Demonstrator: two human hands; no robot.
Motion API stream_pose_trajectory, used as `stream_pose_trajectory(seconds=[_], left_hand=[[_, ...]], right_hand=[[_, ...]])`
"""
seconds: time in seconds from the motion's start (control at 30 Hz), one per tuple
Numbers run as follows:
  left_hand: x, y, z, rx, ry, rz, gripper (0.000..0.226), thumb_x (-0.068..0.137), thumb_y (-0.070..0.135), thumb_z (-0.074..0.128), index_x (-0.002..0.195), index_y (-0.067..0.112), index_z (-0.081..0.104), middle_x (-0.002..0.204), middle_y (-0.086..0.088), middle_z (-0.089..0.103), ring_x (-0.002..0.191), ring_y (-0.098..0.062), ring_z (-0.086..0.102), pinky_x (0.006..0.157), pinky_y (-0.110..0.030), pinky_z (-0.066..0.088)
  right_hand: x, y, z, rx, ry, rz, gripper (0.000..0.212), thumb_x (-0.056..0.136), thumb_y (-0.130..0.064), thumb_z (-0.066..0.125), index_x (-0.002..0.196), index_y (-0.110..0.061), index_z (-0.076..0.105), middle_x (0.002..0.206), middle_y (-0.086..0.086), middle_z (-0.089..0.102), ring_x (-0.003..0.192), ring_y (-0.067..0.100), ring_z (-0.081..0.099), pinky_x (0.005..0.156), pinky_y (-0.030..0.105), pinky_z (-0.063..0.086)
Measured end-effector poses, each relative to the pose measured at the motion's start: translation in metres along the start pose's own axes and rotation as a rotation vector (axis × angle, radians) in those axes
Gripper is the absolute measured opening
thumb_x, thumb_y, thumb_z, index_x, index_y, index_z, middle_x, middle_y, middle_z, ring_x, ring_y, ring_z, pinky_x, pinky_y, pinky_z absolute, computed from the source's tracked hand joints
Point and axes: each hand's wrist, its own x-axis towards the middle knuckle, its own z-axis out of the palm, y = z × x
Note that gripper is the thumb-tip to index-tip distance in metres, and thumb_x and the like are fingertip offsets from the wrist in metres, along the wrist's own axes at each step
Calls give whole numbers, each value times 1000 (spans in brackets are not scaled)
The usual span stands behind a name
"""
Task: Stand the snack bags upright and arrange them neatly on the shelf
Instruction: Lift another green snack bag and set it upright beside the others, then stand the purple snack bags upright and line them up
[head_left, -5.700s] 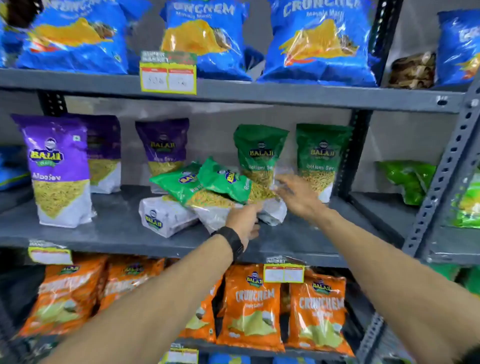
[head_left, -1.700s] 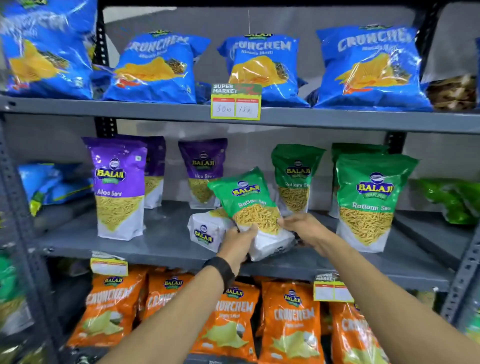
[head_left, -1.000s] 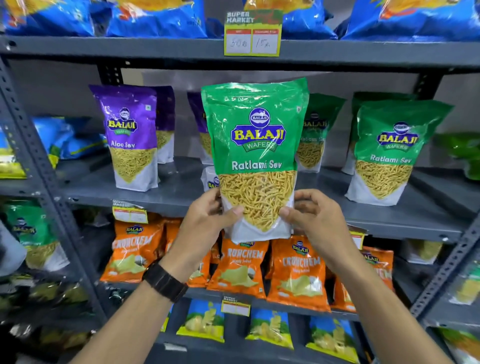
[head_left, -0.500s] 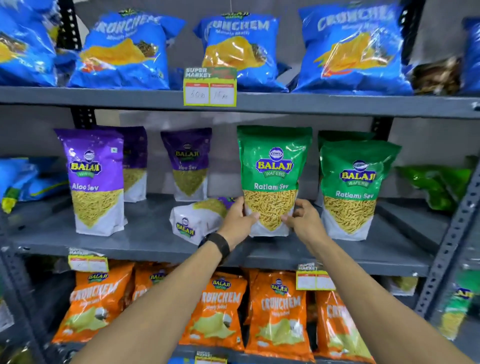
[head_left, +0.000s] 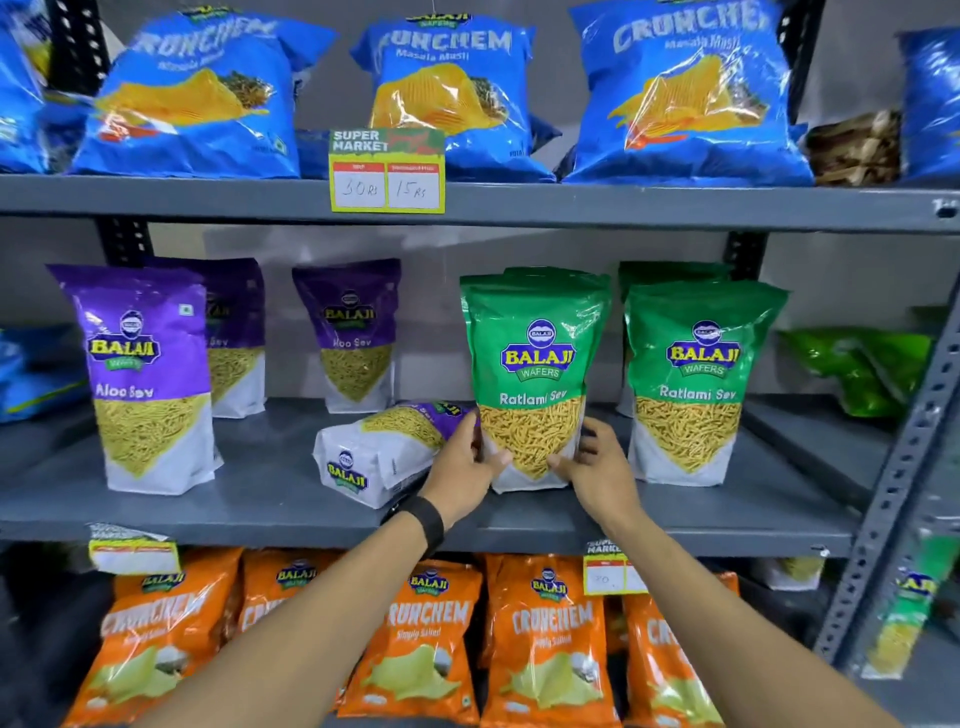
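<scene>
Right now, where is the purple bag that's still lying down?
The toppled purple bag lies on the middle shelf, centre of view, just left of the green Ratlami Sev bag both hands grip.

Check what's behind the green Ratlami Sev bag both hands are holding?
Behind the green Ratlami Sev bag another green bag's top edge peeks out; the rest is covered.
</scene>
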Motion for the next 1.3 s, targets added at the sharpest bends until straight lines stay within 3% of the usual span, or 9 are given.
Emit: stream_pose_trajectory(seconds=[0.13,0.27,0.5,0.73,0.83,0.93,1.03,1.17,1.3], left_hand=[[-13,17,-39,-5,38,-5,76,96,13,69,161,16,30,152,-7,53,142,-22,51,116,-35,44],[-14,25,-105,257,277,85,44,98,20,67,141,18,62,130,2,70,116,-12,66,93,-15,48],[24,-18,-196,353,258,-381,51,95,54,59,120,11,68,123,-8,70,114,-30,66,97,-41,55],[37,-47,-197,-166,-14,-631,48,88,43,67,120,7,69,109,-21,79,104,-38,76,92,-66,58],[14,-21,-184,-270,-90,-615,22,101,24,56,97,7,69,92,-19,78,87,-33,75,78,-47,64],[1,-20,-183,-328,-89,-590,14,100,19,57,90,12,64,84,-13,72,82,-29,70,92,-47,57],[-15,-24,-185,-307,-36,-527,12,97,16,62,95,8,71,92,-12,71,83,-30,67,83,-43,55],[-58,-17,-181,-300,103,-330,27,92,8,70,118,2,75,105,-17,74,77,-26,69,51,-30,54],[-104,-5,-177,-246,170,-118,29,91,11,73,119,20,76,115,-6,81,102,-33,76,80,-40,52]], right_hand=[[-26,-11,5,-178,162,-60,45,82,-39,80,114,-21,53,94,-3,65,91,22,68,81,45,56],[-46,-26,28,-220,84,-140,15,84,-37,73,91,-25,67,83,-10,70,83,13,68,79,42,58],[-48,-71,128,164,-343,281,61,90,-35,74,133,3,54,97,13,64,79,26,67,65,39,59],[-26,-98,159,331,-303,566,53,93,-31,71,137,-7,53,133,20,59,112,44,64,82,50,56],[-26,-99,154,345,-354,581,31,96,-21,68,124,-7,63,110,12,70,100,33,69,84,50,55],[-35,-102,144,334,-381,567,6,98,-11,64,93,-9,66,90,11,68,75,25,66,67,44,57],[-47,-104,135,293,-367,469,5,94,-8,68,98,-8,65,84,10,65,66,22,61,61,35,54],[-72,-106,122,362,-337,274,41,87,7,72,122,-11,61,101,7,73,79,24,68,71,41,58],[-103,-106,112,377,-317,60,63,79,9,79,135,-12,57,114,9,75,100,31,75,76,45,62]])
